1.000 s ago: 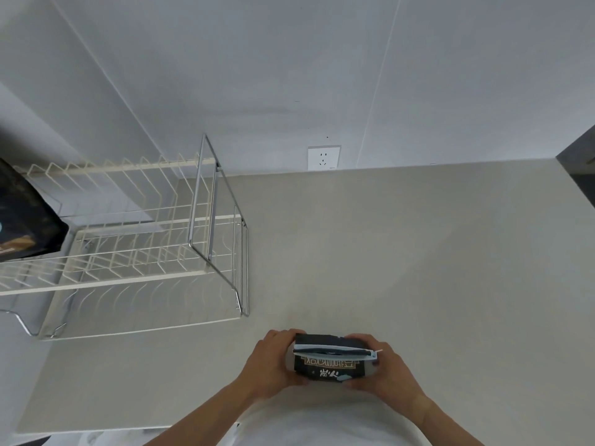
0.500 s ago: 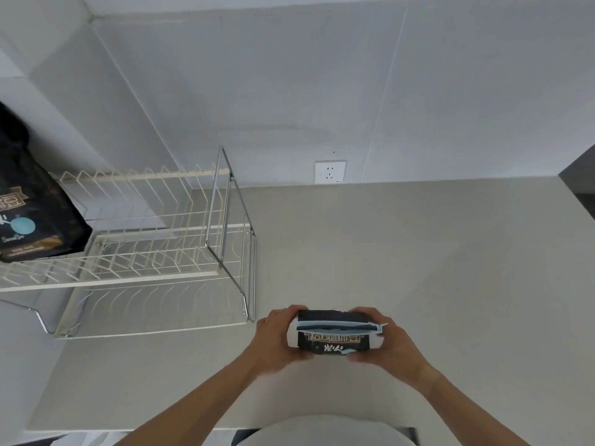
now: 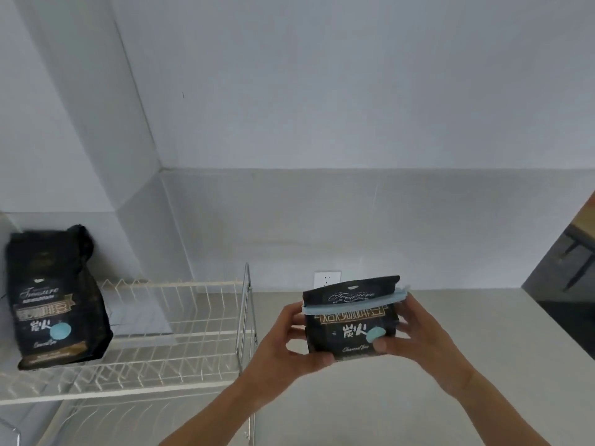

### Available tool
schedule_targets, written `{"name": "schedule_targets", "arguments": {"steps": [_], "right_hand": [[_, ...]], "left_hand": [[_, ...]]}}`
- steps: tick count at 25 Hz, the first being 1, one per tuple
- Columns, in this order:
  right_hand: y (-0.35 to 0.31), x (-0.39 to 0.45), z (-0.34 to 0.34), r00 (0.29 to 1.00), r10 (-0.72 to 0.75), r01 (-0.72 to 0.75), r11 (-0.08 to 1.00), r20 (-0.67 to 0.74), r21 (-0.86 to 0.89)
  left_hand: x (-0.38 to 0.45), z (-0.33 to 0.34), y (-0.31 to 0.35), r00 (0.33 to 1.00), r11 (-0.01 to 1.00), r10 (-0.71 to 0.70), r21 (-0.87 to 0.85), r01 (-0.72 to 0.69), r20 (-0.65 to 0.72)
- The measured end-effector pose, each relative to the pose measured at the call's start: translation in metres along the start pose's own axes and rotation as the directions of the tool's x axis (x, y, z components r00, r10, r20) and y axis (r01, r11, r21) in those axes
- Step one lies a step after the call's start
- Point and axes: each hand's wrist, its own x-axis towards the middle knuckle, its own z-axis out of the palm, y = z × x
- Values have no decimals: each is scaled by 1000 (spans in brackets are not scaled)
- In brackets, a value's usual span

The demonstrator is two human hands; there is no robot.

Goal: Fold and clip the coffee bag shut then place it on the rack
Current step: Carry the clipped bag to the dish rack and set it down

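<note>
So the surface here is a pale beige counter [image 3: 402, 397], plain matte top, running back to a light grey wall and cut off by a dark edge on the right. Sitting directly on it at the left is a white wire rack [image 3: 180, 342] with two tiers and a chrome frame piece standing up at its right end. The rack's upper tier carries a second black coffee bag [image 3: 56, 300], upright and leaning a bit, over at the far left near the wall corner. The rest of the counter to the right of the rack is just bare surface
</note>
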Motion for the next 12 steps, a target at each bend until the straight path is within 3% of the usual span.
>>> {"name": "schedule_targets", "arguments": {"steps": [7,12], "right_hand": [[-77,31,44,987,-155,159,983,-51,94],[-104,52,105,979,-189,194,978,-76,71]], "left_hand": [[13,-77,61,991,988,132,-76,-132,-6],[4,-145,67,994,991,109,-81,-110,-6]]}}
